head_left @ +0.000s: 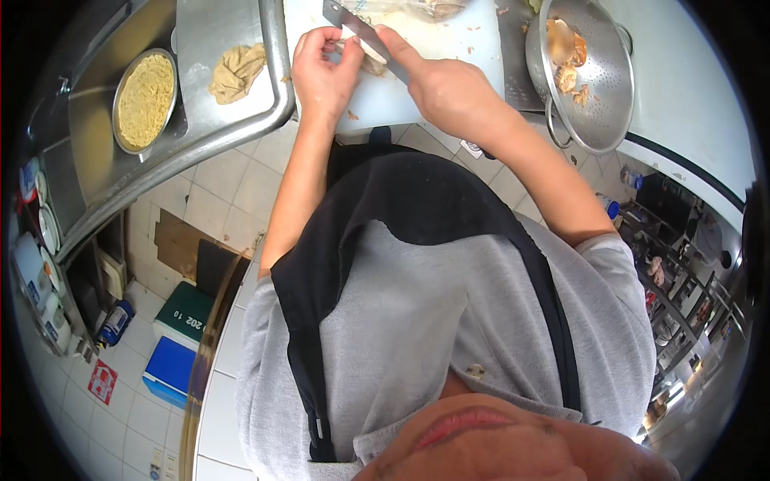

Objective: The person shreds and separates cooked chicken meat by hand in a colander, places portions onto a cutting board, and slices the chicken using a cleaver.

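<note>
A white cutting board [473, 80] lies at the top centre, with small brown scraps on it. My right hand [449, 92] is closed round the handle end of a knife [361, 30], its blade slanting up to the left. My left hand [327, 70] pinches a small pale food piece [370, 61] against the board, its fingertips close beside the blade. Part of the piece is hidden behind the blade and fingers. Beyond the knife, a clear plastic bag [429, 8] is cut off by the frame's top edge.
To the right of the board stands a steel colander [605, 100] holding brown scraps [568, 78]. A beige cloth [238, 74] lies on the steel sink ledge [196, 36] at left. Beyond it, a metal bowl [145, 100] of yellowish crumbly food sits in the sink.
</note>
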Motion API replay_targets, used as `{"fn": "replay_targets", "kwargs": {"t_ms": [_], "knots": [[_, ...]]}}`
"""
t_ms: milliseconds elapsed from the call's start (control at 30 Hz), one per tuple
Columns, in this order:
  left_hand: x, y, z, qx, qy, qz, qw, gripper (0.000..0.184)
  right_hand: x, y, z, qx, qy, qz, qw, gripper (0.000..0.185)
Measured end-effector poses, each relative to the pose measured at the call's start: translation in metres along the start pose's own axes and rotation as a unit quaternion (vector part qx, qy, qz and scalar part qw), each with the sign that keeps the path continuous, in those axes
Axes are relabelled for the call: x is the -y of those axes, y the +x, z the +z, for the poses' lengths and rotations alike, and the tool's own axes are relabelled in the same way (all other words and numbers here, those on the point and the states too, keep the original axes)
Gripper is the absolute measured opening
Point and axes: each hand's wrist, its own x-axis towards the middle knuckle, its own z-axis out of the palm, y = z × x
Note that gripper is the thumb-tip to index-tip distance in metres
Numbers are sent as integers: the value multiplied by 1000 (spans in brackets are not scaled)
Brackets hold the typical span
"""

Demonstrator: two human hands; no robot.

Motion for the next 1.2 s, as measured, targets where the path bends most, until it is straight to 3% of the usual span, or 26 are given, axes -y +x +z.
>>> {"fn": "replay_targets", "kwargs": {"t_ms": [67, 267, 333, 500, 600, 1200], "knots": [[-2, 2, 2, 6, -8, -16, 1000, 24, -3, 3, 17, -75, 20, -24, 997, 83], [5, 7, 7, -12, 25, 26, 999, 30, -2, 3, 21, -79, 15, 7, 997, 80], [2, 5, 7, -11, 46, 0, 999, 33, -1, 0, 12, -90, 20, 19, 996, 76], [-3, 4, 7, -8, 51, 7, 999, 32, 1, -11, -16, 25, -15, 59, 998, 32], [0, 7, 8, -10, 53, 13, 998, 31, -4, -4, -13, 22, -1, 63, 998, 21], [6, 7, 0, 3, 35, -12, 999, 33, 0, 14, -14, 42, -32, 28, 998, 21]]}}
